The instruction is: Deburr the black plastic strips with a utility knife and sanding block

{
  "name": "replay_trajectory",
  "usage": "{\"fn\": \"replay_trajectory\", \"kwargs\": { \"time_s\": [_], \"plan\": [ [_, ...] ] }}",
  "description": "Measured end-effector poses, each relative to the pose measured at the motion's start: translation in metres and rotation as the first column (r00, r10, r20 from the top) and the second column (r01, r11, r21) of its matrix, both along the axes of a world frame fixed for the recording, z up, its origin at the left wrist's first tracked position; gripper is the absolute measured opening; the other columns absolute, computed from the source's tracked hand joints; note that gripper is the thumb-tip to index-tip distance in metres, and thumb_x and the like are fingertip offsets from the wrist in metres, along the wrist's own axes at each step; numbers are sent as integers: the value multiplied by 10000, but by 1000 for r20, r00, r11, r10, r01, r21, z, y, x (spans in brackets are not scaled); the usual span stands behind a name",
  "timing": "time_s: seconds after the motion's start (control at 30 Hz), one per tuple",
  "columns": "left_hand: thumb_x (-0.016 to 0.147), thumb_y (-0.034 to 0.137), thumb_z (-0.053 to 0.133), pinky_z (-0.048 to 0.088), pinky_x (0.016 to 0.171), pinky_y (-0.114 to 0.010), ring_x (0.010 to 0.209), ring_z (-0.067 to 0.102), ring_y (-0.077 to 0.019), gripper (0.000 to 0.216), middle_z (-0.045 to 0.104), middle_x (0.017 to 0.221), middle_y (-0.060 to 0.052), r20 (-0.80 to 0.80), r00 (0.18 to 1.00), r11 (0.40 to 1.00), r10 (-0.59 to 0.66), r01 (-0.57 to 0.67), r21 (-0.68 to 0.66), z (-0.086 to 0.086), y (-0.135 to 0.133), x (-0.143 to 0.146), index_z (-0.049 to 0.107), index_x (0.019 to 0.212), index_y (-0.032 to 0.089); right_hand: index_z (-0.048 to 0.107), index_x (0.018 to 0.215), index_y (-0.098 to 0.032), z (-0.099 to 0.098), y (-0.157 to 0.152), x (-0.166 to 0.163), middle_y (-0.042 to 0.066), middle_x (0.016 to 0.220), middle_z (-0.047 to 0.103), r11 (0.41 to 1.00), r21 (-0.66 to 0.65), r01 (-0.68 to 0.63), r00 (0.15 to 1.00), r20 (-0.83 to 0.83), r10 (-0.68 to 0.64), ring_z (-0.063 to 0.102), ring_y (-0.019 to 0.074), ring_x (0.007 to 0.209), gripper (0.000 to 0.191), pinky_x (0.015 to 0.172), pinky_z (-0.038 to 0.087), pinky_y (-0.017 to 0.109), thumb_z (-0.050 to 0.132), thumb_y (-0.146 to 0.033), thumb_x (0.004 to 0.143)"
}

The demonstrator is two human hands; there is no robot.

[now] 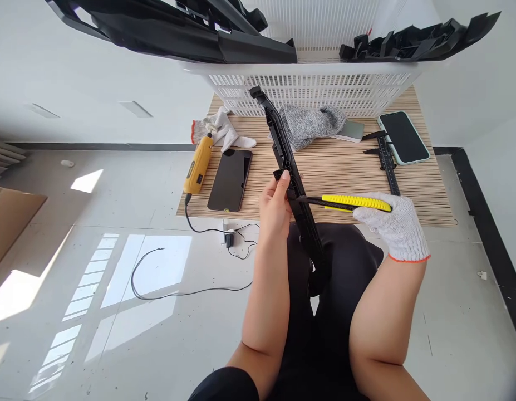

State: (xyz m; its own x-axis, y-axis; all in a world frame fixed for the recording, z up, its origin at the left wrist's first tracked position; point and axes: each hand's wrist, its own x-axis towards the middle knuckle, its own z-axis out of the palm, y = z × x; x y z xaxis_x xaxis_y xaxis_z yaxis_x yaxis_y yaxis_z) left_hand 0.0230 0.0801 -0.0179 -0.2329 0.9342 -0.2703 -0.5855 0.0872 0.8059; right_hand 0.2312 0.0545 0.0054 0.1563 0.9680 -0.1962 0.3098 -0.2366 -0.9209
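My bare left hand [275, 207] is closed around the middle of a long black plastic strip [283, 150]. The strip runs from my lap up toward the white basket. My right hand [393, 223] wears a white knit glove and grips a yellow utility knife [353, 202]. The knife's tip touches the right edge of the strip, just beside my left thumb.
On a low wooden board [337, 167] lie a yellow rotary tool [198, 164], a black phone [230, 179], a second phone [403, 137], a caliper [386, 161], a grey glove [310, 125] and a white glove [222, 131]. A white basket [316, 83] holds black plastic parts [178, 28]. A cable [174, 278] trails over the floor.
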Motion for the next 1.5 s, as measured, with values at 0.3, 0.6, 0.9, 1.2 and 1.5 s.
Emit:
{"fn": "replay_trajectory", "kwargs": {
  "time_s": [0.3, 0.6, 0.9, 1.2, 1.5],
  "plan": [
    [746, 467, 801, 538, 698, -237, 805, 720, -155, 345, 770, 914, -62, -26, 1000, 1000, 6, -6, -19, 1, 0, 1, 721, 883, 161, 796, 839, -218, 0, 1, -2, -17, 577, 617, 999, -3, -42, 999, 13, 42, 485, 106, 468, 255, 398, 388, 224, 857, -340, 623],
    [724, 457, 822, 532, 659, -218, 776, 715, -141, 331, 760, 876, -44, 5, 1000, 1000, 12, -12, -11, 2, 0, 1, 726, 849, 166, 793, 901, -206, 1, 3, -3, -15, 572, 593, 997, -64, -43, 999, 16, 44, 455, 102, 460, 324, 408, 378, 235, 833, -401, 646],
    [742, 453, 808, 544, 708, -241, 804, 718, -152, 316, 759, 884, -49, -9, 1000, 1000, 13, -13, -22, 0, 1, 1, 724, 858, 171, 795, 870, -218, 1, 3, -3, -8, 563, 573, 996, -66, -56, 998, 18, 58, 433, 104, 455, 309, 404, 371, 246, 848, -406, 630],
    [744, 450, 808, 550, 716, -231, 791, 714, -142, 314, 763, 882, -46, -9, 1000, 1000, 12, -12, -4, -2, 1, 1, 729, 861, 170, 795, 882, -214, 2, 3, -3, -8, 574, 592, 994, -80, -67, 998, 5, 68, 444, 102, 458, 294, 401, 364, 244, 841, -358, 630],
    [752, 433, 805, 547, 769, -246, 846, 728, -156, 295, 761, 898, -48, 4, 1000, 1000, 23, -23, -19, 0, 0, 1, 733, 865, 170, 780, 842, -213, 2, 3, -2, -29, 522, 520, 998, -55, 10, 1000, 29, -8, 423, 105, 454, 272, 395, 350, 246, 830, -389, 642]
  ]
}}
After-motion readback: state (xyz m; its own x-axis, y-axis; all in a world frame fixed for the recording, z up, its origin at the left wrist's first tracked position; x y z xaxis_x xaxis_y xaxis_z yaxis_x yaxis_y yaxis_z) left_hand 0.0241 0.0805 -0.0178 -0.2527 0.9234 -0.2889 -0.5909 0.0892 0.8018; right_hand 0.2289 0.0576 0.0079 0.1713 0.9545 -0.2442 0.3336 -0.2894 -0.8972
